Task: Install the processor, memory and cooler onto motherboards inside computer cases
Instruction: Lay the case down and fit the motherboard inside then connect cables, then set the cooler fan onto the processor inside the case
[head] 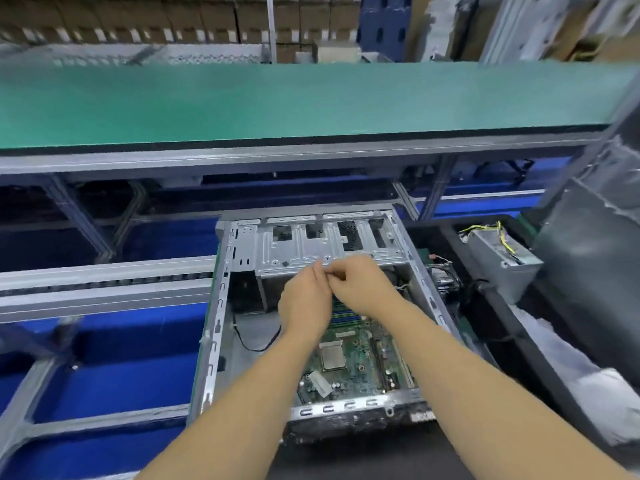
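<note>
An open metal computer case (pixel 221 306) lies flat in front of me. Inside it is a green motherboard (pixel 360 368) with a silver processor (pixel 333 359) seated in its socket. The memory slots (pixel 346 315) show as blue and green strips just below my hands. My left hand (pixel 304 301) and my right hand (pixel 362 285) meet over the slots, near the drive cage (pixel 311 244). Both have curled fingers and pinch a small thin part (pixel 327 270) between their tips. The blur hides what that part is.
A power supply (pixel 502 261) with yellow wires sits in a black tray to the right of the case. A green conveyor belt (pixel 311 102) runs across the back. Grey rails over blue panels (pixel 121 362) lie to the left. White plastic wrap (pixel 571 372) is at right.
</note>
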Motion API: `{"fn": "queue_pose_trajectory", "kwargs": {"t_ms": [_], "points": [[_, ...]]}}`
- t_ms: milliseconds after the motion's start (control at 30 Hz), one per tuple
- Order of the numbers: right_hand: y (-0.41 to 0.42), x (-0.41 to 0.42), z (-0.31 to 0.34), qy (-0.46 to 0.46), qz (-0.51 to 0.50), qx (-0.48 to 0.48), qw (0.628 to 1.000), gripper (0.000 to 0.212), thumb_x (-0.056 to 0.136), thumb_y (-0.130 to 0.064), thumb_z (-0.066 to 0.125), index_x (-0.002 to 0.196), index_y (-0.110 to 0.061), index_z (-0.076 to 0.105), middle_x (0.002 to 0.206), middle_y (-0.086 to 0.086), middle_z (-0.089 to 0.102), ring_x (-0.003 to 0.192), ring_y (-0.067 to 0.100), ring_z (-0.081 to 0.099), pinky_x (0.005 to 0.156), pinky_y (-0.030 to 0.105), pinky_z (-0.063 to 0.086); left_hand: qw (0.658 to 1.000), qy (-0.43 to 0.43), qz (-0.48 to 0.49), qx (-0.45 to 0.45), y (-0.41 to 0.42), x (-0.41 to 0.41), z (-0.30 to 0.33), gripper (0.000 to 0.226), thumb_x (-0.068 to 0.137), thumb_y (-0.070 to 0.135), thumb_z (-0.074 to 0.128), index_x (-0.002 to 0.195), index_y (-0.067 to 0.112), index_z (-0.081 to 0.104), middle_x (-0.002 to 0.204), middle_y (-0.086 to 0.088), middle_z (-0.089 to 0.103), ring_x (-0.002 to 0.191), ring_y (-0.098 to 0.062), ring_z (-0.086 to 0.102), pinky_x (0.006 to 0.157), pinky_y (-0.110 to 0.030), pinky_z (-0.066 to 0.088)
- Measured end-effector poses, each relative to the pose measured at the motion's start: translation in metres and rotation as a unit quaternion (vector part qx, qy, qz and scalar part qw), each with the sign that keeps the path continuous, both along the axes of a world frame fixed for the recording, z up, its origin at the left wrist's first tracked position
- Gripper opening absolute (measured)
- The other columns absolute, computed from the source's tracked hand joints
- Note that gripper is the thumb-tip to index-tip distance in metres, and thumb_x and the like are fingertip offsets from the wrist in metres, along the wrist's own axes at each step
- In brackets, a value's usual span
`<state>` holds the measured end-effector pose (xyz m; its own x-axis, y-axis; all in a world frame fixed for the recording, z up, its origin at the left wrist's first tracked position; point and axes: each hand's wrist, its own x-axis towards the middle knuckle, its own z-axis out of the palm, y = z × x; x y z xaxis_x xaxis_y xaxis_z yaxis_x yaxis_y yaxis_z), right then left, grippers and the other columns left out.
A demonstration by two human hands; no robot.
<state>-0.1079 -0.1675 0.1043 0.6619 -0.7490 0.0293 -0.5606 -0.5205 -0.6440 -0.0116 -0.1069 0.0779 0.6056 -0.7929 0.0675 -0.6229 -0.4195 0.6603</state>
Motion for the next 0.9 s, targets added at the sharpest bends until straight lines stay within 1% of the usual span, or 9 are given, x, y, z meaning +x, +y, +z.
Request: {"fn": "queue_pose_trajectory", "kwargs": {"t_ms": [100, 167, 300, 400, 533, 600, 700, 800, 900], "points": [[-0.025, -0.036, 0.009, -0.132, -0.101, -0.013, 0.986, 0.022, 0.097, -0.013, 0.056, 0.089, -0.017, 0.076, 0.074, -0.007, 0.067, 0.07, 0.01, 0.059, 0.06, 0.011, 0.04, 0.994, 0.038, -0.08, -0.059, -0.021, -0.04, 0.029, 0.016, 0.101, 0.016, 0.034, 0.102, 0.023, 0.048, 0.091, 0.006, 0.057, 0.086, -0.03, 0.059, 0.064, -0.039, 0.036], [-0.049, -0.068, 0.005, -0.174, -0.192, -0.055, 0.964, 0.023, 0.095, -0.01, 0.057, 0.106, -0.015, 0.077, 0.083, -0.009, 0.066, 0.077, 0.012, 0.06, 0.064, 0.006, 0.038, 0.979, 0.112, -0.126, -0.114, -0.042, -0.071, 0.049, 0.042, 0.084, -0.001, 0.042, 0.103, 0.036, 0.034, 0.098, 0.014, 0.048, 0.081, -0.027, 0.055, 0.062, -0.043, 0.042], [-0.109, -0.143, -0.038, -0.018, -0.306, 0.001, 0.952, 0.044, 0.093, -0.01, 0.055, 0.137, -0.011, 0.058, 0.121, 0.012, 0.067, 0.113, 0.034, 0.061, 0.088, 0.035, 0.048, 0.977, 0.041, -0.192, -0.083, -0.092, -0.127, 0.06, 0.043, 0.08, 0.004, 0.049, 0.112, 0.03, 0.039, 0.116, 0.004, 0.048, 0.093, -0.027, 0.051, 0.069, -0.042, 0.046], [-0.141, -0.188, -0.077, 0.194, -0.253, -0.005, 0.948, 0.047, 0.093, -0.016, 0.06, 0.138, -0.009, 0.046, 0.134, 0.016, 0.058, 0.125, 0.038, 0.055, 0.102, 0.048, 0.046, 0.976, -0.052, -0.21, 0.016, -0.128, -0.152, 0.046, 0.031, 0.085, 0.011, 0.049, 0.115, 0.019, 0.046, 0.114, -0.005, 0.053, 0.097, -0.032, 0.054, 0.081, -0.045, 0.047], [-0.186, -0.209, -0.117, 0.386, -0.116, -0.051, 0.914, 0.073, 0.095, -0.024, 0.061, 0.155, -0.011, 0.021, 0.149, 0.013, 0.044, 0.142, 0.034, 0.037, 0.123, 0.05, 0.021, 0.938, -0.219, -0.231, 0.136, -0.166, -0.172, 0.018, 0.023, 0.091, 0.021, 0.048, 0.113, 0.018, 0.051, 0.117, -0.01, 0.057, 0.11, -0.035, 0.053, 0.089, -0.044, 0.038], [-0.207, -0.205, -0.131, 0.424, -0.06, -0.065, 0.901, 0.083, 0.099, -0.023, 0.054, 0.162, -0.011, 0.002, 0.162, 0.018, 0.026, 0.153, 0.034, 0.019, 0.126, 0.049, 0.009, 0.924, -0.251, -0.238, 0.162, -0.178, -0.176, 0.004, 0.024, 0.091, 0.023, 0.049, 0.115, 0.018, 0.05, 0.118, -0.01, 0.057, 0.111, -0.035, 0.054, 0.09, -0.045, 0.037], [-0.233, -0.195, -0.146, 0.439, -0.006, -0.047, 0.897, 0.084, 0.1, -0.015, 0.047, 0.163, -0.02, -0.008, 0.168, 0.021, 0.005, 0.157, 0.034, 0.003, 0.127, 0.049, 0.003, 0.91, -0.288, -0.243, 0.171, -0.186, -0.176, -0.013, 0.026, 0.092, 0.024, 0.049, 0.117, 0.019, 0.05, 0.116, -0.008, 0.058, 0.109, -0.034, 0.055, 0.09, -0.045, 0.036], [-0.247, -0.186, -0.154, 0.449, 0.022, -0.014, 0.893, 0.102, 0.087, -0.016, 0.066, 0.162, -0.028, -0.002, 0.162, 0.021, 0.016, 0.154, 0.035, 0.011, 0.126, 0.055, -0.001, 0.908, -0.299, -0.235, 0.177, -0.188, -0.176, -0.023, 0.024, 0.092, 0.022, 0.049, 0.116, 0.018, 0.048, 0.113, -0.008, 0.058, 0.104, -0.033, 0.055, 0.087, -0.043, 0.035], [-0.25, -0.186, -0.154, 0.441, 0.032, -0.012, 0.897, 0.1, 0.08, -0.018, 0.07, 0.158, -0.031, 0.01, 0.148, 0.016, 0.032, 0.145, 0.034, 0.029, 0.124, 0.058, -0.002, 0.908, -0.278, -0.237, 0.206, -0.188, -0.177, -0.024, 0.025, 0.09, 0.019, 0.049, 0.114, 0.019, 0.047, 0.114, -0.007, 0.056, 0.104, -0.032, 0.054, 0.087, -0.043, 0.034]]}}
